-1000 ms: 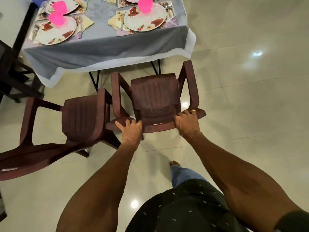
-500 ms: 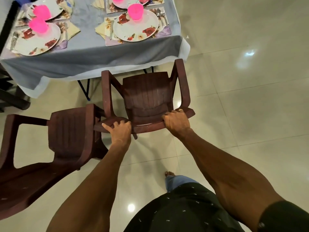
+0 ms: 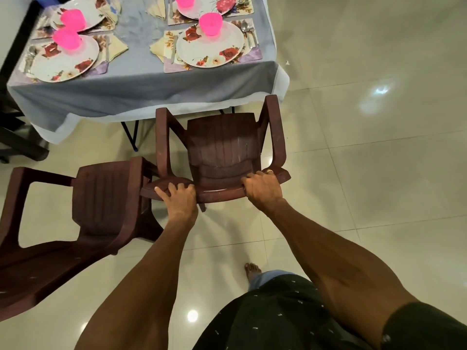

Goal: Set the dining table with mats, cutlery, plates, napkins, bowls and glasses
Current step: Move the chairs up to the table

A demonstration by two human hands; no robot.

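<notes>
A dark brown plastic chair stands facing the table, its front legs near the hanging cloth. My left hand and my right hand both grip the top of its backrest. The table wears a grey cloth and carries floral plates, each with a pink bowl on it. The plates lie on mats, with yellow napkins and cutlery beside them.
A second brown chair stands at the left, turned at an angle and touching the first one. Dark furniture sits at the far left. Glossy tiled floor spreads to the right. My bare foot shows below.
The chair in my hands has moved forward toward the table, and I have stepped closer. The table now fills more of the upper view.
</notes>
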